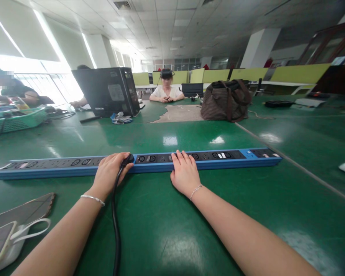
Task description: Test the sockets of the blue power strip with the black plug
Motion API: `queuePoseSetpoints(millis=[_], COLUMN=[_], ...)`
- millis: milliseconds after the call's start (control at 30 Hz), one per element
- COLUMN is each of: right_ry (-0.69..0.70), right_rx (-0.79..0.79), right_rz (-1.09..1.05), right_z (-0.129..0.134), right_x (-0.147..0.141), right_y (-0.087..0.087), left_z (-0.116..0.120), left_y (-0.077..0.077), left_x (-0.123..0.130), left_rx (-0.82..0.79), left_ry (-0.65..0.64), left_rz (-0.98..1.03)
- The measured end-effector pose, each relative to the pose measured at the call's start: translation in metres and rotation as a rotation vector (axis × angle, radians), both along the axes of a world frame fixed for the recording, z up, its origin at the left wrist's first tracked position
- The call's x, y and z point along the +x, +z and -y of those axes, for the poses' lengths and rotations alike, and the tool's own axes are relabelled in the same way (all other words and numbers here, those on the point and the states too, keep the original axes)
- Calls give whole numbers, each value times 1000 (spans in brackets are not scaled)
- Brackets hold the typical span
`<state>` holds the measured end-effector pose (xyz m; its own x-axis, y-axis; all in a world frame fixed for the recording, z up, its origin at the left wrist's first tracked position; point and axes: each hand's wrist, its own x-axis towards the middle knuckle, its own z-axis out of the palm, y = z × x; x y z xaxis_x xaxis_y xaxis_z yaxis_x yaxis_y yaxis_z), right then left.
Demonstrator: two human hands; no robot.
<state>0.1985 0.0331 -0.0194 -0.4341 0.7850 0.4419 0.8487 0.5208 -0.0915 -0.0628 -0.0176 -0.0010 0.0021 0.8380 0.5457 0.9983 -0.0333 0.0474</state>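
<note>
We see both forearms reaching forward over the green table (145, 230) from the near side of the blue power strip (152, 168), which lies crosswise in front of us. The left forearm slants in toward the strip from the lower left, a bracelet (92, 199) around its wrist, and the left hand (112, 167) bends over the strip left of its middle, back of the hand upward. Its fingers are curled in around a black plug (129, 158), grasping it at the strip's top face; we can't make out whether the plug is seated in a socket. From the plug a black cable (115, 218) runs down past the left wrist, toward us from the strip.

The right forearm slants in from the lower right, a second bracelet (196, 191) at its wrist. We find the right hand (186, 173) palm down just right of the strip's middle, its fingers close together, loosely bent and unclenched, laid across the socketed top, with the thumb by the strip's near side. How hard it presses, we are unable to say.

Beyond the strip we see a black computer case (115, 92) to the left, a brown bag (224, 100) to the right, and a seated person (166, 92) between them, farther off. Nearer than the strip's left end lies a phone (34, 209).
</note>
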Motion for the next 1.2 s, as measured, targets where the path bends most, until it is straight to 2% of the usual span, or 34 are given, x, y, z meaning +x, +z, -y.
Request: queuePoseSetpoints(millis=[200, 367, 633, 867, 1033, 1100, 1200], right_ry=[-7, -3, -6, -6, -2, -3, -2], right_rx=[-3, 0, 4, 12, 17, 18, 19], right_rz=[-4, -2, 8, 13, 14, 11, 9], right_z=[0, 0, 0, 0, -1, -1, -1], right_x=[0, 0, 0, 1, 1, 1, 1], right_y=[0, -1, 0, 0, 0, 0, -1], left_z=[-3, -3, -4, -11, -9, -6, -2], left_y=[5, -3, -9, -22, -19, -14, -6], left_x=[0, 1, 5, -2, 1, 4, 7], left_rx=[-52, 8, -7, 58, 52, 72, 152], left_ry=[37, 25, -6, -33, -53, -17, 149], left_rz=[-36, 24, 140, 184, 215, 274, 441])
